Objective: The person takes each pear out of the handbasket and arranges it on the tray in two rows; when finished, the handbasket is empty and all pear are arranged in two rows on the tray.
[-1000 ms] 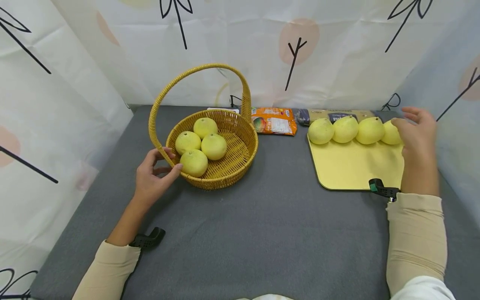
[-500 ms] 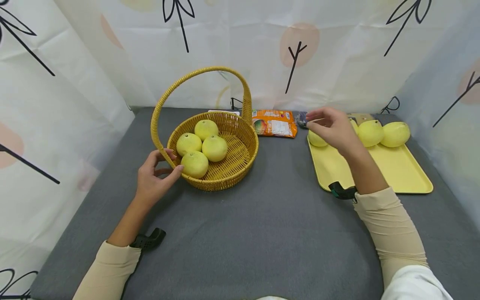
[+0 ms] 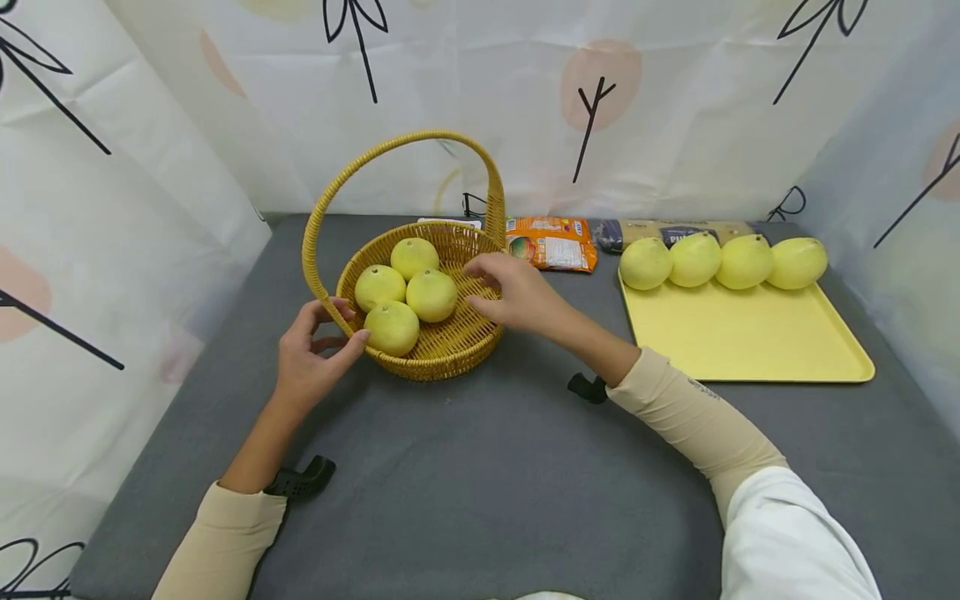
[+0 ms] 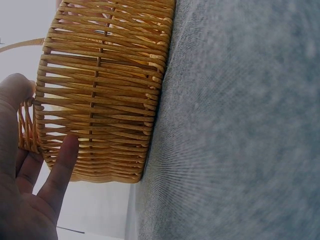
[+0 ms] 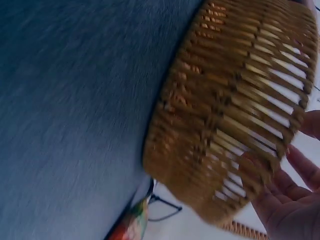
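In the head view a yellow wicker basket (image 3: 480, 348) with a tall arched handle stands left of the middle of the table. Several round, pale yellow citrus-like fruits (image 3: 392, 328) sit bunched in its left half. My left hand (image 3: 313, 350) grips the basket's left rim by the foot of the handle; in the left wrist view its fingers (image 4: 65, 162) lie against the weave. Over the right rim hovers my right hand (image 3: 517, 293), its fingers loosely bent and holding nothing. The right wrist view shows those fingertips (image 5: 295, 155) right at the rim, somewhat blurred.
At the right lies a yellow tray (image 3: 750, 342), with several more pale yellow fruits (image 3: 744, 262) in a row along its far edge. An orange packet (image 3: 555, 243) and a long brown pack (image 3: 675, 229) lie at the back by the printed curtain (image 3: 675, 108).
My right hand has swept left from the fruits on the tray to the basket's right rim. My left hand and the basket have stayed put.
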